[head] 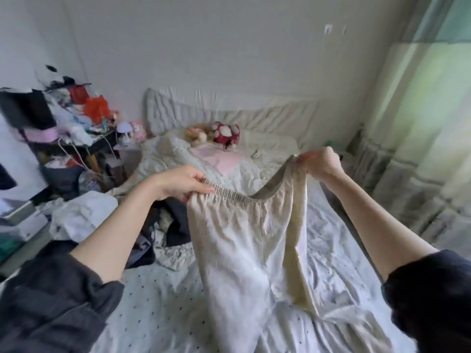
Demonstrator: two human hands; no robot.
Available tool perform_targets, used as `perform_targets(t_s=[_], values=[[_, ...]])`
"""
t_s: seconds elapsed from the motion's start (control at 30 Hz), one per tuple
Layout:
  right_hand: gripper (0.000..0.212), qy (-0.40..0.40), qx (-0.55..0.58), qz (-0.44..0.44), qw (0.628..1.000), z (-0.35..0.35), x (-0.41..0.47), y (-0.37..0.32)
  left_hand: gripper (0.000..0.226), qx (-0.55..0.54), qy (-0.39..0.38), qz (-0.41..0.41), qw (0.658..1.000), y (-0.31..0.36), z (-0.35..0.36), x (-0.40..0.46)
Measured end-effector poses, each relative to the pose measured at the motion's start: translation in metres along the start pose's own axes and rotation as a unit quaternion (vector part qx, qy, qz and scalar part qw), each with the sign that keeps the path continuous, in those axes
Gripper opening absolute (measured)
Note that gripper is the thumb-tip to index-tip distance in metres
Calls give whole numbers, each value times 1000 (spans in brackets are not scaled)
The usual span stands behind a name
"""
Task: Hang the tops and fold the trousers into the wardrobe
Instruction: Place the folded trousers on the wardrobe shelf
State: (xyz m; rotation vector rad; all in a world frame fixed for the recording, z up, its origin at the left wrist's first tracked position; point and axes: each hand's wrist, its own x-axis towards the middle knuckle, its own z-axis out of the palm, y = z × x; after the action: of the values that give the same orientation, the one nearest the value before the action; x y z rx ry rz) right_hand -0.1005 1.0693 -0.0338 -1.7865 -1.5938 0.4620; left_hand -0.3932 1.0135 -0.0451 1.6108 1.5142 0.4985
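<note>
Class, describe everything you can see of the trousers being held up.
The trousers are cream, of light crinkled cloth, with a gathered elastic waistband. The left hand and right hand each pinch one end of the waistband, holding it stretched above the bed. The legs hang down, their lower ends lying on the dotted sheet.

Cream trousers with a gathered elastic waistband, held up above the bed. Waistband stretched between 2 hands, sagging in the middle, right end higher than left. Crumpled legs hanging down, lower ends reaching the bed's dotted sheet. Dark clothes pile lying on the bed, left of the trousers.
</note>
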Motion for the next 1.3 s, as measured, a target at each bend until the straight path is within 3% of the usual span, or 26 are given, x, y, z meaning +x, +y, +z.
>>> perform_targets(t_s=[0.17,0.27,0.37,0.53,0.63,0.7,0.8,0.93,1.1,1.3], values=[[21,-178,-116,-14,977,68,-15,17,16,42,-104,-123,986,-76,-1,-2],[24,-246,-121,17,962,85,-12,18,17,40,-121,-148,981,-103,-3,5],[22,-281,-127,30,951,103,4,19,18,46,-42,-131,989,-126,-5,27],[15,-229,-39,113,966,153,51,22,21,101,127,-82,983,-164,-11,86],[22,-184,9,65,981,192,86,15,15,69,281,-80,954,-179,-23,136],[39,-204,24,17,978,214,94,12,26,-9,342,-89,935,-189,-25,162],[52,-238,39,17,970,253,82,38,48,-71,319,-98,940,-219,-1,181],[35,-275,26,85,957,293,14,109,51,-85,223,-197,951,-285,78,153],[20,-242,-15,168,956,311,-91,185,54,-78,114,-329,934,-351,172,95],[17,-329,-46,161,929,312,-178,229,57,-204,151,-382,889,-379,240,65]])
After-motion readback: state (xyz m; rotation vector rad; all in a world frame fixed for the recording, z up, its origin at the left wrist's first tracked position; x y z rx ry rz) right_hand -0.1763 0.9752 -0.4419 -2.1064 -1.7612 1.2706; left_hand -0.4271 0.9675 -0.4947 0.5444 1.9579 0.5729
